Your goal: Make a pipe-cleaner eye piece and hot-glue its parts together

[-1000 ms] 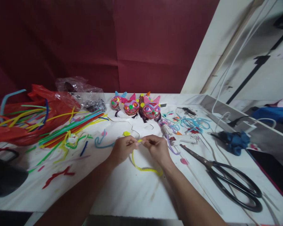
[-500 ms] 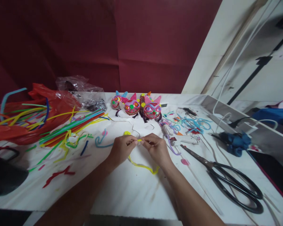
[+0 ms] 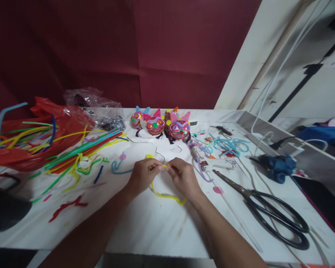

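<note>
My left hand and my right hand meet over the middle of the white table, fingertips pinched close together. Between them shows a short bit of yellow pipe cleaner, and both hands grip it. The rest of the yellow strand trails from below my left hand and curves across the tabletop toward my right wrist. Just behind my left hand lies a yellow disc. A bent blue pipe cleaner rests to its left. My fingers partly hide the held piece.
Decorated cat-like heads stand at the back. On the left are loose pipe cleaners and a red plastic bag. Scissors, a glue gun, a blue yarn tangle and a phone lie on the right.
Both hands stay pinched on the yellow pipe cleaner, with only slight finger movement. The whole view has shifted a little.
</note>
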Available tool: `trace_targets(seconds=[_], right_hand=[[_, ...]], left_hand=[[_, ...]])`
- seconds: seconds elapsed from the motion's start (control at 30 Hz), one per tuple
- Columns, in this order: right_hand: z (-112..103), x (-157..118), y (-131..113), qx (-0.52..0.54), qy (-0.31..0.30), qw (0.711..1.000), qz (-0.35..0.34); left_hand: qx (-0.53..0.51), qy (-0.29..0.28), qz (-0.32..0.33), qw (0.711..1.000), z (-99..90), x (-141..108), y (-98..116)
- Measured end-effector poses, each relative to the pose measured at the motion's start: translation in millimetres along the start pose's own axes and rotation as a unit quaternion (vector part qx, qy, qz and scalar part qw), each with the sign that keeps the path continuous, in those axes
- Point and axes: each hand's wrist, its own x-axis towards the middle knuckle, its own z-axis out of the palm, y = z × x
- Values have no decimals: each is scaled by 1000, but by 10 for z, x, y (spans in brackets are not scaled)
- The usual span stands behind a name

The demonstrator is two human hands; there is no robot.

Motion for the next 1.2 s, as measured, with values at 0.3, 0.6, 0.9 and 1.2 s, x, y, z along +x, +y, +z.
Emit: trace_targets(seconds=[0.3, 0.6, 0.9, 1.2], right_hand=[[143, 19, -68, 315, 91, 922, 206], [117, 2, 6, 227, 43, 965, 124], [90, -44, -3, -184, -57, 979, -74], [112, -23, -43, -202, -85, 975, -35]], left_hand=[[-155, 20, -78, 985, 133, 8, -50], [1, 31, 4, 1000, 27, 20, -16], [275, -16, 155, 949, 51, -55, -110], [284, -7, 206, 937, 34, -43, -163]])
